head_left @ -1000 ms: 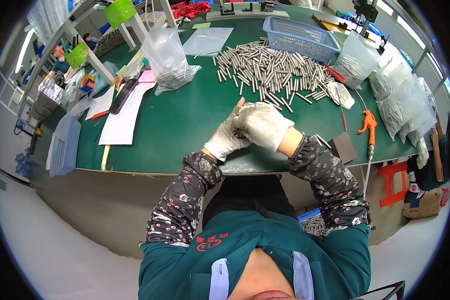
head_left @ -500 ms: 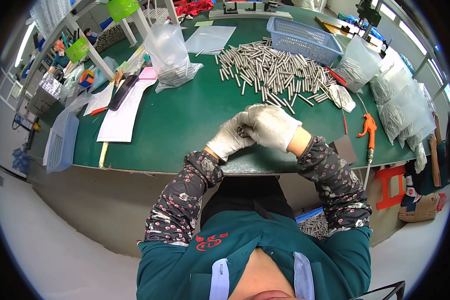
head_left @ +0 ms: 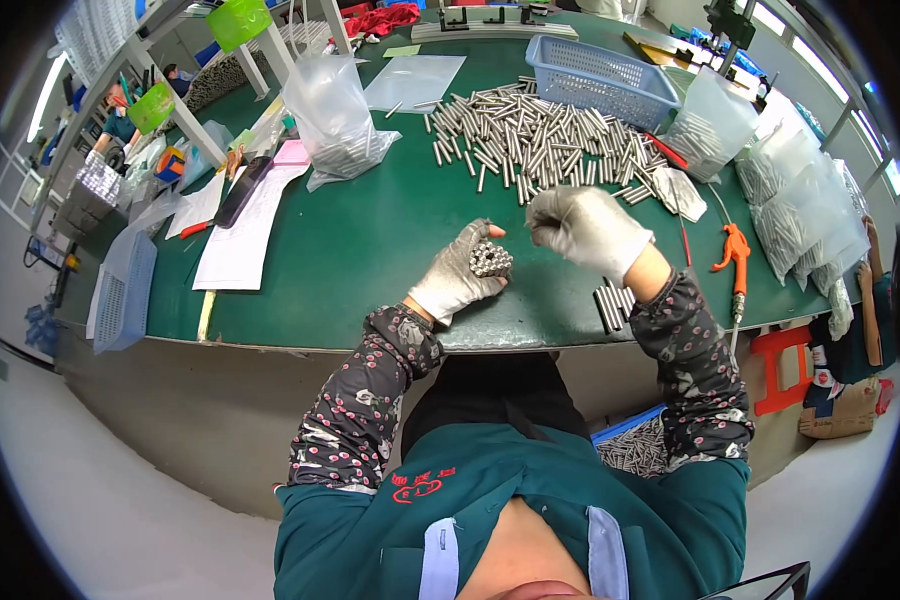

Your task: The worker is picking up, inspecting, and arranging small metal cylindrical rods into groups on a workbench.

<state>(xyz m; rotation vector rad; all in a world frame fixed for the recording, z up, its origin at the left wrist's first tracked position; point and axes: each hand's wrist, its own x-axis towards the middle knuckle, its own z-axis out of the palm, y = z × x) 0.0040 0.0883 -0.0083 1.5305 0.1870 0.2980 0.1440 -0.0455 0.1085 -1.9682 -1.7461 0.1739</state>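
My gloved left hand (head_left: 457,272) is wrapped round a bundle of metal pins (head_left: 491,259), their round ends facing up. It rests low over the green table near the front edge. To its right, my gloved right hand (head_left: 588,232) hovers at the near edge of a loose pile of steel pins (head_left: 540,135). Its fingers are curled together and pointing down; what they hold, if anything, is hidden. Beside my right wrist a small row of pins (head_left: 613,305) lies on the table, partly covered by the sleeve.
Behind the pile stands a blue plastic basket (head_left: 605,85). Bags of pins (head_left: 795,215) sit at the right, near an orange air gun (head_left: 735,255) with its hose. At left are a clear bag (head_left: 335,125), paper sheets (head_left: 235,240) and a dark long-handled tool (head_left: 245,190).
My hands were together over the table and are now apart. My right hand has moved right; the bundle in my left hand shows fully. The row of pins by my right wrist has come into view.
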